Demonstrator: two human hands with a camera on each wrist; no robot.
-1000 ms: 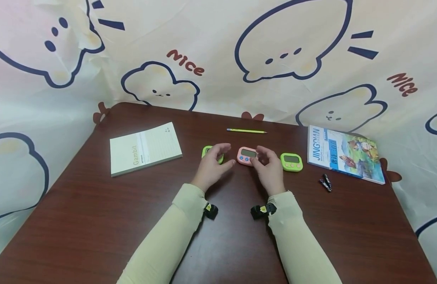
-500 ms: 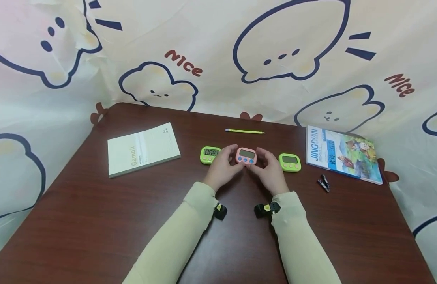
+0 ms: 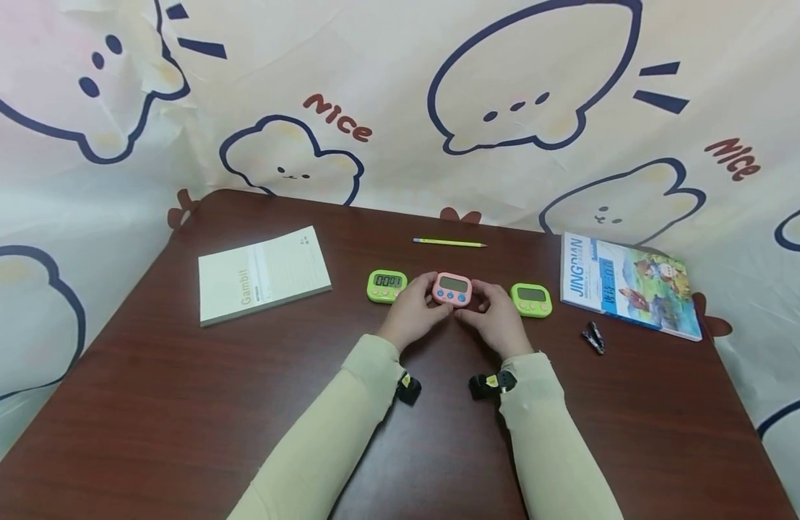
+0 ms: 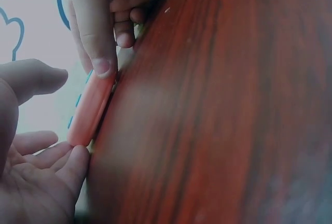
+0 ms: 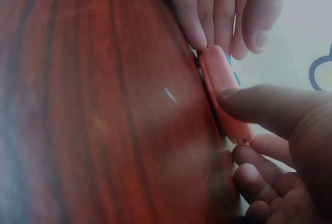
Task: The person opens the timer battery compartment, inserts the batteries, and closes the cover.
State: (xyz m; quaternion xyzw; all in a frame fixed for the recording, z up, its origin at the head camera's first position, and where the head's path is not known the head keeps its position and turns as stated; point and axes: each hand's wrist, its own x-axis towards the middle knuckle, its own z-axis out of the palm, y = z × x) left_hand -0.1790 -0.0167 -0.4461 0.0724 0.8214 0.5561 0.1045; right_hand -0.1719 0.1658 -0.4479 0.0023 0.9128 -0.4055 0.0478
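A pink digital timer (image 3: 452,289) with blue buttons and a blank screen lies on the table between both hands. My left hand (image 3: 415,312) touches its left end with the fingertips; in the left wrist view the left thumb (image 4: 41,80) stands apart from it. My right hand (image 3: 499,318) holds the right part, the thumb (image 5: 249,105) against the near edge and fingers at the right end. Left of the hands lies a green timer (image 3: 386,286) showing digits. Another green timer (image 3: 531,300), its screen blank, lies just right of my right hand.
A pale notebook (image 3: 264,276) lies at the left and a colourful book (image 3: 630,285) at the right. Behind the timers is a yellow-green pencil (image 3: 449,243). A small dark patterned clip-like object (image 3: 593,337) lies before the book. A printed curtain (image 3: 400,94) borders the table.
My left hand has moved right from the left green timer to the pink timer, uncovering the green one's digits. My right thumb has shifted from the pink timer's face to its near edge.
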